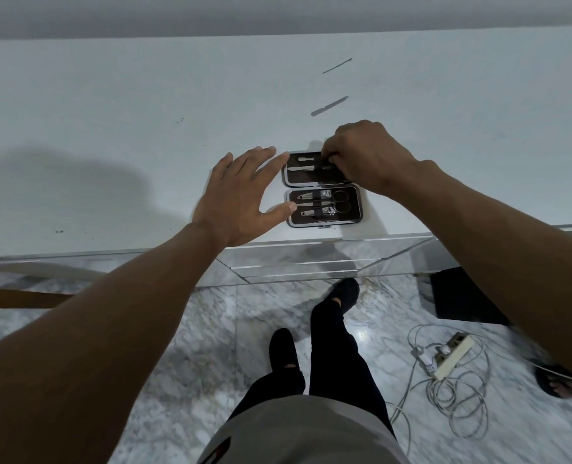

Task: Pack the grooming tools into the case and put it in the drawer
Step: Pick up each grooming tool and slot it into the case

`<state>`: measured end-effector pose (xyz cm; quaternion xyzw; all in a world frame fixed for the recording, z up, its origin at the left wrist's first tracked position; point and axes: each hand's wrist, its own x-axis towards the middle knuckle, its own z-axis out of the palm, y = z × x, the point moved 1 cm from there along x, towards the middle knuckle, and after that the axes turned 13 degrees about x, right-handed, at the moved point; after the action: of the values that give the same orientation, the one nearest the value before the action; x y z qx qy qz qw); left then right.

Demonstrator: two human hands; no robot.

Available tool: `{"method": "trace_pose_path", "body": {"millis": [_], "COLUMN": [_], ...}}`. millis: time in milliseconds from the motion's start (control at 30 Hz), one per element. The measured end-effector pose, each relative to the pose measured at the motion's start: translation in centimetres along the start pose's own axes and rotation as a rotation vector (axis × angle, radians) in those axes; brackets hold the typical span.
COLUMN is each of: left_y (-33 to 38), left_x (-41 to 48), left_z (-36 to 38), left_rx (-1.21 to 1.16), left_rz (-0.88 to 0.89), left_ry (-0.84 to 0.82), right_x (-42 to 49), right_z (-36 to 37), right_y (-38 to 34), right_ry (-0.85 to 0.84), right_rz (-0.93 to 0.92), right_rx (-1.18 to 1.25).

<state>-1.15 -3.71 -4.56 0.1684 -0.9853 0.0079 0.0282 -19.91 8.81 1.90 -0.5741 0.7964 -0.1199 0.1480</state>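
Observation:
A dark grooming case (353,209) lies open flat near the front edge of the white tabletop (110,135). Its near half holds clippers and scissors under a strap. Two slim tools sit in the far half. My right hand (365,155) covers the far half's right end, fingers pinched on a tool there. Spread flat, my left hand (241,195) rests with fingertips touching the case's left edge. A nail file (330,106) and a thin metal tool (337,66) lie loose on the tabletop beyond the case.
Mirrored drawers (311,262) sit closed below the table edge. My legs and black shoes stand on marble floor. A power strip (453,356) with tangled cables lies at floor right. Another person's sandalled foot (557,383) shows far right.

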Motion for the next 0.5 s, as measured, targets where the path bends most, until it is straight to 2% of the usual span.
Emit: {"method": "trace_pose_path", "body": {"millis": [500], "left_y": [0.08], "left_x": [0.0], "left_z": [0.01], "left_rx": [0.006], "left_rz": [0.0], "left_ry": [0.007], "right_x": [-0.08], "right_z": [0.13], "right_y": [-0.22], "right_ry": [0.045], "right_rz": [0.007], "right_rx": [0.046]}}
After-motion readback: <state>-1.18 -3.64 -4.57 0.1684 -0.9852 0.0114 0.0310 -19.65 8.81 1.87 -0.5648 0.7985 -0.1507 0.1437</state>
